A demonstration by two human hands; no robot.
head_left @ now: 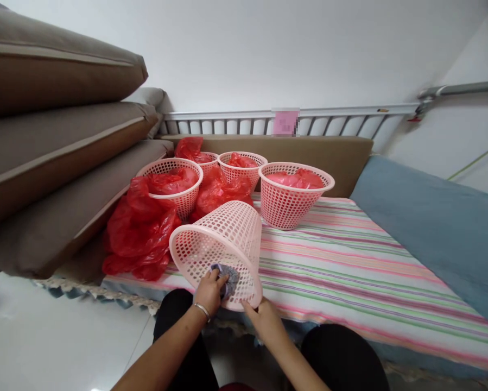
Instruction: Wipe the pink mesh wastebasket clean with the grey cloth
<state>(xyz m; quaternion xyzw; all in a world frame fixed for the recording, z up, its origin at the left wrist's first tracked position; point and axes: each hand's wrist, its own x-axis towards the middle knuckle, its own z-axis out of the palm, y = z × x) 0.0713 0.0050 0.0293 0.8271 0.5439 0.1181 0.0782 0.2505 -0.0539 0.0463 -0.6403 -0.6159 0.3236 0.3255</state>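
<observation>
A pink perforated plastic basket [231,222] lies tipped on its side, its mouth facing me. Inside its mouth, my left hand [209,291] has its fingers closed on a grey-blue cloth [229,280], which rests against the inner wall. My right hand [257,311] grips the lower right part of the rim, the thumb on the inside; its other fingers are mostly hidden. Just behind stands another pink basket [286,209], upright, with a red plastic bag [298,178] in it.
More upright pink baskets [182,203] with red bags stand at the back left. Loose red bags [140,233] spill beside them. Stacked brown cushions [64,141] rise on the left. A striped cloth [349,260] covers the seat, and a radiator [235,124] runs along the wall.
</observation>
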